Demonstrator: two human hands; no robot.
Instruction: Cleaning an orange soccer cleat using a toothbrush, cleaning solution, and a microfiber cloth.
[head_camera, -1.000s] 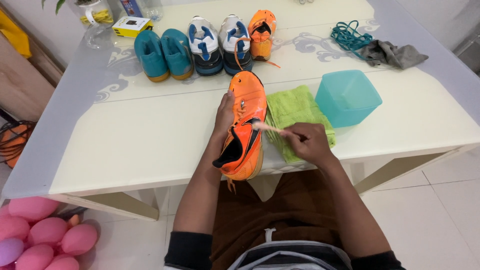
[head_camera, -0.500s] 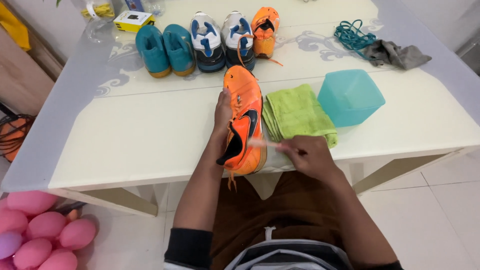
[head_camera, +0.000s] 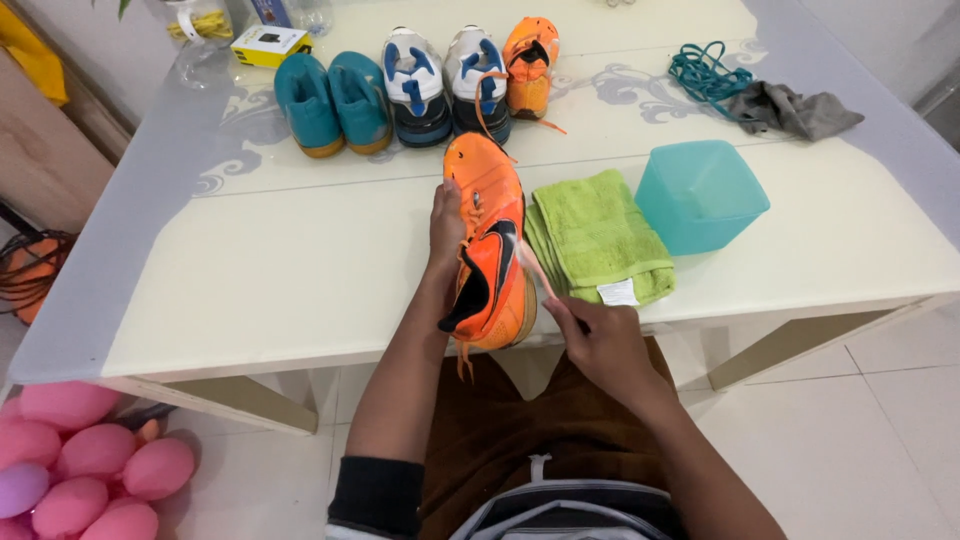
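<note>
The right hand (head_camera: 600, 335) has drawn back toward the table edge, fingers clenched around a thin brush (head_camera: 535, 270) touching the orange shoe (head_camera: 490, 240), which the left hand (head_camera: 447, 225) grasps.

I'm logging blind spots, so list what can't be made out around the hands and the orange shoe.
Head view:
- Stick in right hand: motion-blurred, its kind unclear.
- Orange shoe: far side hidden behind its upper; left hand covers part.
- Left hand's palm: hidden against the shoe.
- Tub: contents hidden by its frosted walls.
</note>
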